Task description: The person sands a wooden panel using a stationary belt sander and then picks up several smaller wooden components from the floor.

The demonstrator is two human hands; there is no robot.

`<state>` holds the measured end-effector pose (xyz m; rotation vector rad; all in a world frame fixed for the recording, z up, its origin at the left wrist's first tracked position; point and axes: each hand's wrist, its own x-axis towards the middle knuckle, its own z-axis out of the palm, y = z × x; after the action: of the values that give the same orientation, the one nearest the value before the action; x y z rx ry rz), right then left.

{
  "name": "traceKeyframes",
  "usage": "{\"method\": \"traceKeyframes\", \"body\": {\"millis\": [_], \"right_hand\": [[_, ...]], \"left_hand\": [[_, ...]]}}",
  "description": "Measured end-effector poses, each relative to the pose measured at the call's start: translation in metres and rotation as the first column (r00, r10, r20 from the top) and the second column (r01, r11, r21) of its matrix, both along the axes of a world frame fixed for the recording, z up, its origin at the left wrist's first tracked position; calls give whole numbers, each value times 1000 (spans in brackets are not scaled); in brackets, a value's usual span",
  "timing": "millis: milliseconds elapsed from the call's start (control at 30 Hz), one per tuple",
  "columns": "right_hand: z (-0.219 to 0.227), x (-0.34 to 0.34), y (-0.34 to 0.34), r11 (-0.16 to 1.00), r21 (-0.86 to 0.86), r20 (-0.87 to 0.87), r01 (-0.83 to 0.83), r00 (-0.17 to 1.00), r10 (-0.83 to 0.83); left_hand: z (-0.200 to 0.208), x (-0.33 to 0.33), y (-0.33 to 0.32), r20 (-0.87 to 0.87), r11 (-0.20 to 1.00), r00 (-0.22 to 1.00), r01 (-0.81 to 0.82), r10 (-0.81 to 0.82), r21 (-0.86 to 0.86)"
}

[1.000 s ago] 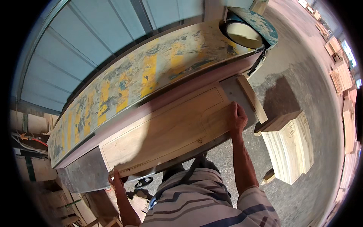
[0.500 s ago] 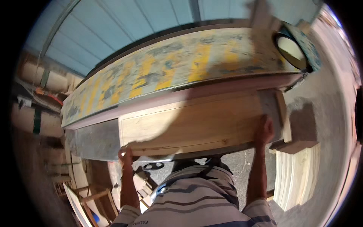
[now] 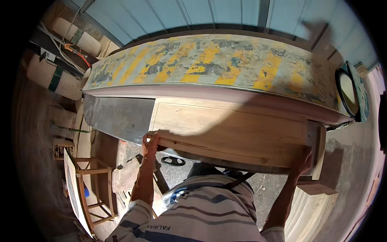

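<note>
A pale wooden panel (image 3: 209, 125) with a dark line inset along its edges lies flat on the grey metal table (image 3: 117, 115) of a long machine. My left hand (image 3: 151, 144) is closed round the panel's near left corner, fingers bent over its edge. At the near right corner my right hand (image 3: 301, 162) grips the panel; its fingertips are partly hidden in shadow. The panel's far long edge lies against or close to the machine's front, and I cannot tell whether they touch.
The machine's worn cover (image 3: 201, 66) has yellow stripes and a round opening (image 3: 347, 90) at its right end. A wooden strip (image 3: 319, 153) stands across the table's right end. Stacked pale boards (image 3: 312, 209) are at lower right, a wooden stool-like frame (image 3: 94, 171) at lower left.
The whole view has shifted, so machine and panel appear farther right. My right hand sits closer to the panel's near corner than before. Both hands stay on the panel.
</note>
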<state>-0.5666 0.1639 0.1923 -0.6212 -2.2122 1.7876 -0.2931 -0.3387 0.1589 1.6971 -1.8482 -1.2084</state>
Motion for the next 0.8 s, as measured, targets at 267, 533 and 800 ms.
{"method": "traceKeyframes", "body": {"millis": [267, 533, 800], "right_hand": [[-30, 6, -8, 999, 52, -176, -6, 984, 15], [-14, -6, 13, 996, -7, -50, 85, 995, -85], [-33, 5, -10, 986, 129, -78, 106, 992, -97]], "left_hand": [[-66, 32, -60, -249, 994, 968, 46, -19, 101], [12, -19, 10, -32, 995, 999, 3, 0, 95], [-8, 22, -46, -116, 981, 990, 95, -76, 168]]}}
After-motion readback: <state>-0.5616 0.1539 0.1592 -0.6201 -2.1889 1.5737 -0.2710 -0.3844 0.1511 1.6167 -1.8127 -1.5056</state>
